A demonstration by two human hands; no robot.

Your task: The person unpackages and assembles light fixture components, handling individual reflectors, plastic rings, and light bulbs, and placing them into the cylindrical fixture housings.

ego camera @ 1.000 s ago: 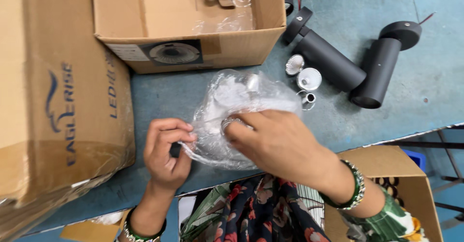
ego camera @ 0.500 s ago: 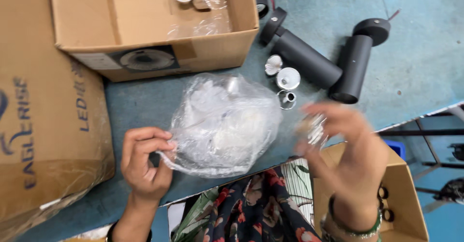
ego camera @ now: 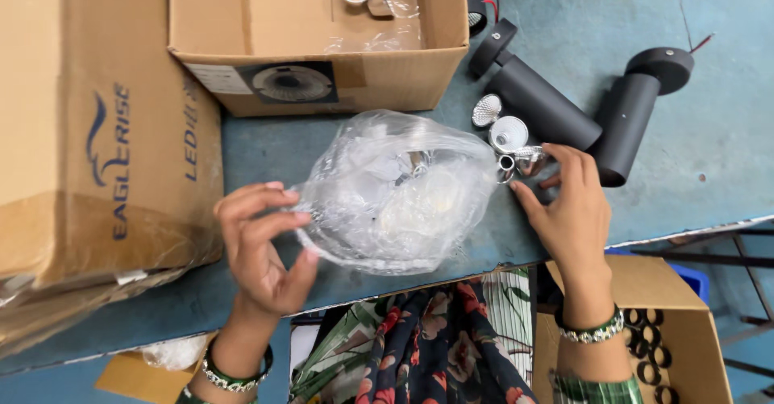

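Looking down from the head view, the left hand (ego camera: 262, 251) at lower left of the frame pinches the mouth of a clear plastic bag (ego camera: 399, 190) between thumb and fingers (ego camera: 270, 222), so that hand is closed on the film. The bag lies in the middle of the frame on the blue table (ego camera: 709, 154), puffed up, with pale round parts dimly showing inside; how many I cannot tell.

At centre right the right hand (ego camera: 568, 206) rests on the table with its fingers narrow and reaching for a small shiny reflector cup (ego camera: 528, 158), just beside the bag's right edge. Whether the tips actually close on the cup I cannot tell. Two more reflector cups (ego camera: 500, 122) sit just above it, touching the side of a black cylindrical lamp body (ego camera: 536, 102); a second black lamp body (ego camera: 633, 114) lies to the right.

An open cardboard box (ego camera: 322, 73) sits at the top, a large closed carton (ego camera: 97, 130) fills the left, and another box of black rings (ego camera: 653, 356) shows at lower right.

To handle this well, I judge the left hand should keep the bag mouth lifted and open, while the right takes the cup by its rim, lightly, since thin reflectors probably dent or smudge.
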